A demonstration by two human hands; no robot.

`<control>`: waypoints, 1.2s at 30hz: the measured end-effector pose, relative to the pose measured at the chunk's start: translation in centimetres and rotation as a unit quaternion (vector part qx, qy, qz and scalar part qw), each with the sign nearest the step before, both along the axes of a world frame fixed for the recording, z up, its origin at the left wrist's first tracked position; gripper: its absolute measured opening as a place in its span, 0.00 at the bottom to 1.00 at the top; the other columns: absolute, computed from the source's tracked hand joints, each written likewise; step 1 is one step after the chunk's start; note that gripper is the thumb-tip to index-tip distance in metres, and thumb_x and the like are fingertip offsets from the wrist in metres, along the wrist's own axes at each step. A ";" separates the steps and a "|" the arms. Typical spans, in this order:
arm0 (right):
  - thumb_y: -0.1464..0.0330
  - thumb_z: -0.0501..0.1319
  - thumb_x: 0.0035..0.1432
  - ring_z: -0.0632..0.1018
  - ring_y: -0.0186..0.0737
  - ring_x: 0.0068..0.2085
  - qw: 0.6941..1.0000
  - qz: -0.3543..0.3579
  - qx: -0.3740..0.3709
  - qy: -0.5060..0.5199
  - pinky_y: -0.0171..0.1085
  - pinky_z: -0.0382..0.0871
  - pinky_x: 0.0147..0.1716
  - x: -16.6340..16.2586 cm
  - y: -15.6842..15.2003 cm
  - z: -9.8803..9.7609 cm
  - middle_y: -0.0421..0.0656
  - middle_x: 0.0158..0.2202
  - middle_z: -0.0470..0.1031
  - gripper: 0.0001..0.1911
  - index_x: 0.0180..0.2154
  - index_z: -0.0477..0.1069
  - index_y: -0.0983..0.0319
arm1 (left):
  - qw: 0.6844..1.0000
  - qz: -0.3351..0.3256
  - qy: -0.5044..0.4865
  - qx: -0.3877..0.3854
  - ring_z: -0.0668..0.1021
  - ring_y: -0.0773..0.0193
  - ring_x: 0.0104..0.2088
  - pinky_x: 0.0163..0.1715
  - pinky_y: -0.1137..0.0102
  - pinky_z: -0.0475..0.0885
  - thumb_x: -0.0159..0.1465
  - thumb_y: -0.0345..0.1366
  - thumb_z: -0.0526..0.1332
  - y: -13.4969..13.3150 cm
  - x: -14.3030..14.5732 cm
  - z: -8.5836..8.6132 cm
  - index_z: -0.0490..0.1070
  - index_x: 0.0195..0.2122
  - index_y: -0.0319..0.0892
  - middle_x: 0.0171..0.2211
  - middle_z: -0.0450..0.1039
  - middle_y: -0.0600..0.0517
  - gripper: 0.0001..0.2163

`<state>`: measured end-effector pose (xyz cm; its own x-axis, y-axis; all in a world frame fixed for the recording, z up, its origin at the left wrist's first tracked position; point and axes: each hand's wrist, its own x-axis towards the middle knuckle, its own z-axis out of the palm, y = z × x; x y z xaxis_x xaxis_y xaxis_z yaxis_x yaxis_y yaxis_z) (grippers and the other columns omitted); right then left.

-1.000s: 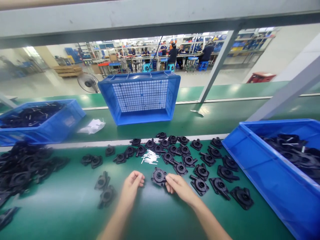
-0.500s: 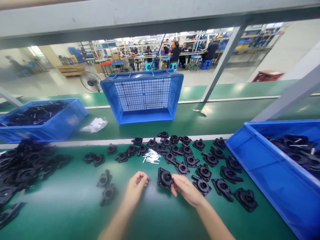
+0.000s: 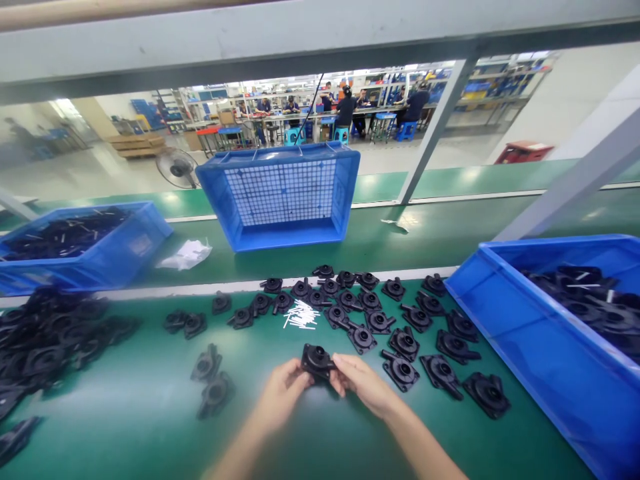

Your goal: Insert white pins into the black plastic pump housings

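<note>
Between my two hands is a black plastic pump housing point(image 3: 316, 359), a squarish flange with a round raised centre and a short spout, held over the green table. My right hand point(image 3: 363, 381) pinches its spout from the right. The fingers of my left hand point(image 3: 287, 389) are closed at the flange's left corner; their tips are partly hidden. Just beyond lies a small pile of thin white pins point(image 3: 301, 315). Several more black housings point(image 3: 400, 369) are spread on the table behind and to the right of my hands.
Heaped black parts point(image 3: 47, 343) lie at the left. Blue crates with black parts stand at left point(image 3: 125, 243) and right point(image 3: 520, 347); a blue crate point(image 3: 287, 239) lies tipped on its side at the back. A slanted metal post point(image 3: 440, 130) rises behind. People sit at far benches.
My left hand has come right to the housing and now touches its left corner. My right hand has carried the housing slightly left, and it is tilted flatter.
</note>
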<state>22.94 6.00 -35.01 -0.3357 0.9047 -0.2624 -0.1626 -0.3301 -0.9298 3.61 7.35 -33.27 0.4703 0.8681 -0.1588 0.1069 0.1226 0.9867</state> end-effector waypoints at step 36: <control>0.52 0.50 0.61 0.68 0.34 0.26 0.958 -0.034 0.125 -0.258 0.33 0.61 0.28 0.4 0.3 0.4 0.40 0.23 0.69 0.23 0.25 0.63 0.62 | 0.962 0.260 -0.046 -0.070 0.73 0.65 0.33 0.35 0.72 0.68 0.52 0.50 0.65 1.6 -2.2 -1.7 0.71 0.37 0.40 0.36 0.73 0.49 0.20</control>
